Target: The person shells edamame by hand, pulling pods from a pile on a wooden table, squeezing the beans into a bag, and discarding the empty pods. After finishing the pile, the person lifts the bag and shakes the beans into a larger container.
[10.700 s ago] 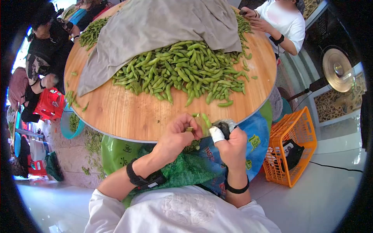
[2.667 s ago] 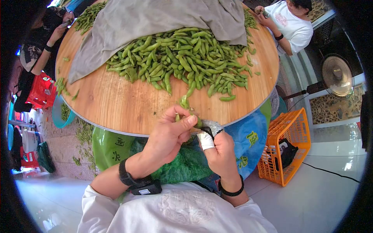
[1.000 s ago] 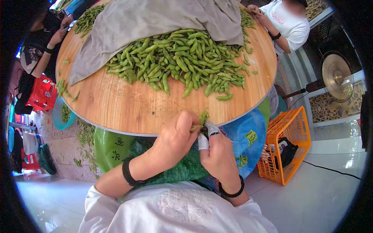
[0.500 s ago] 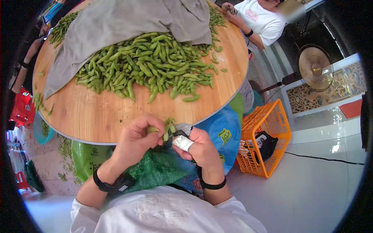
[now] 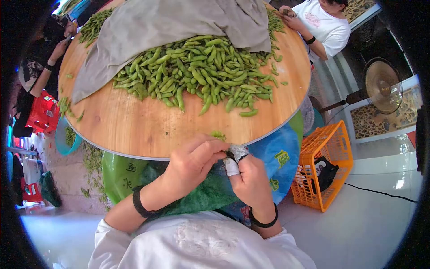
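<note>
My left hand (image 5: 195, 158) is closed in a pinch, its fingertips touching those of my right hand (image 5: 252, 177) just off the table's near edge. Light-green edamame pods (image 5: 218, 135) poke out beyond my left fingers; my hands hide most of them. White and grey coverings (image 5: 233, 166) wrap the fingertips of my right hand, which is closed at the same spot. Farther back, a large heap of edamame pods (image 5: 197, 74) lies on the round wooden table (image 5: 134, 127), partly under a grey cloth (image 5: 148, 27).
Green and blue bags (image 5: 277, 157) hang below the table edge. An orange crate (image 5: 320, 166) with a black item stands at right, near a fan (image 5: 383, 85). A co-worker in white (image 5: 320, 27) sits at far right; another person's arm (image 5: 45, 76) shows at left.
My left hand has moved right to meet my right hand. The pod in its fingers and the cluster at my right hand are now mostly hidden. The view has shifted slightly.
</note>
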